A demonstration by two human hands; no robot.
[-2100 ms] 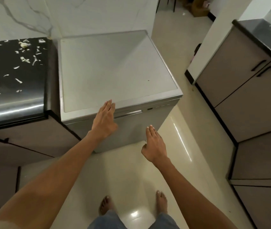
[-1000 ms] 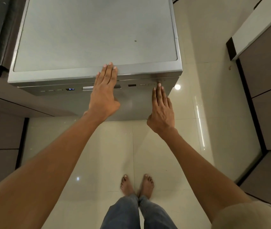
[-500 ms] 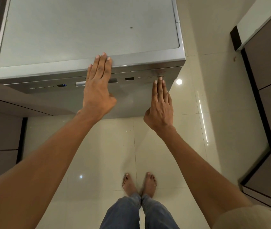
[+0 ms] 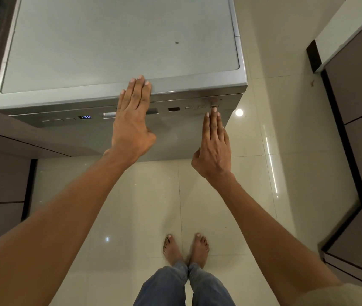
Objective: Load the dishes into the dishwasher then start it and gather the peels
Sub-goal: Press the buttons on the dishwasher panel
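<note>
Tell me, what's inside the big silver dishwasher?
The silver dishwasher has its door closed, so whatever is inside is hidden. Only its blue lit display and the left hand covering the handle show.

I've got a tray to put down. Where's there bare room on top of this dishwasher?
The dishwasher top is bare back from the left hand, apart from one small dark speck. The front edge is crowded: the right hand reaches the control strip.

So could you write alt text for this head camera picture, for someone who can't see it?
Seen from above, a person's right hand reaches its fingertips to the buttons on the closed silver dishwasher, while the left hand lies flat against the door's top edge. A small blue display glows on the panel; bare feet stand on pale floor tiles.
</note>
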